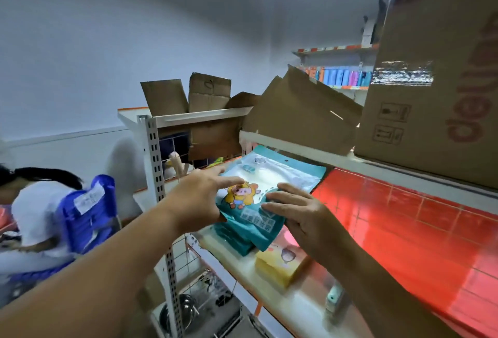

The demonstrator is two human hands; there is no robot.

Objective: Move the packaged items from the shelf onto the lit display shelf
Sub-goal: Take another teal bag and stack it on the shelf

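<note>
Your left hand (199, 199) and right hand (299, 215) lay outstretched fingers on the top teal plastic cartoon-printed pack (272, 176), stacked on the white storage shelf (293, 308). With the thumbs hidden, a grip cannot be told. The move looks barely begun.

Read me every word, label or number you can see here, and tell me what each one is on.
"deli": red letters running up the big cardboard box; the rest is cut off.
Teal package: white characters, too blurred to read.
White label on the blue crate: unreadable.
</note>
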